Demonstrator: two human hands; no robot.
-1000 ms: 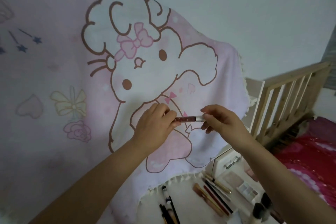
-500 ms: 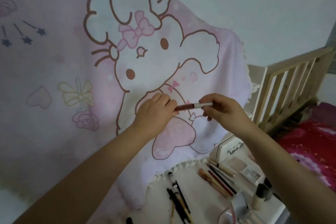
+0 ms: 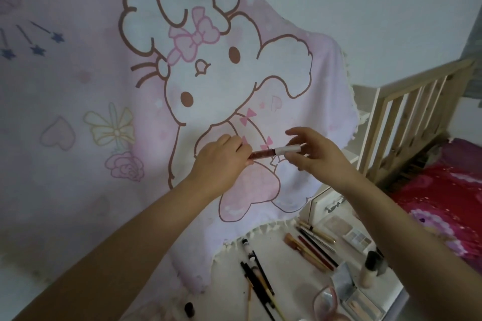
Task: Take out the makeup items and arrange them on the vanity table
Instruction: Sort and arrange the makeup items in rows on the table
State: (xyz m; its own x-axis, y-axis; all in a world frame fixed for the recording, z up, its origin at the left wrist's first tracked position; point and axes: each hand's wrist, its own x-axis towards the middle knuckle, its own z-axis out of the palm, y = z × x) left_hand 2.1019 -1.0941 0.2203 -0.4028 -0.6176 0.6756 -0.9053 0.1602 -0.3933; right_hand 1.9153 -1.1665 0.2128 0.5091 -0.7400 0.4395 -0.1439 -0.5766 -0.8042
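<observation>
A lip gloss tube with dark red contents and a silver-white cap is held level in the air in front of the pink blanket. My left hand grips the red end. My right hand pinches the cap between thumb and lower fingers, its index finger lifted above. Below lies the white vanity table with dark pencils, brushes, an eyeshadow palette and a foundation bottle.
A pink cartoon blanket hangs over the back of the table. A wooden bed rail and red bedding are on the right. A pink-rimmed mirror, a silver compact and a small dark bottle sit near the front.
Both hands keep holding the tube at about the same place. My right index finger has lifted off the cap. The view has tilted down, showing more of the table.
</observation>
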